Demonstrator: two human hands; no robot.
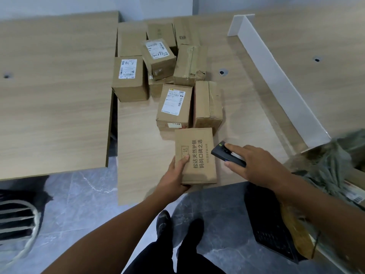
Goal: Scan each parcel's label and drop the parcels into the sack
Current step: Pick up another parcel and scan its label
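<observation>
Our left hand (175,175) grips the near left corner of a flat brown cardboard parcel printed with black characters (199,155), thumb on top and fingers curled underneath. The parcel is at the near edge of the pale wooden table (138,145). Just right of it, our right hand (258,165) wraps around a black handheld scanner (218,151), index finger along its top. A grey-green woven sack (327,165) sits further right. More brown cardboard boxes (173,103) lie farther back.

The wooden table (138,155) carried a cluster of cardboard parcels (173,103), a printed carton (199,171) at its near edge, and a white divider (276,76).
</observation>
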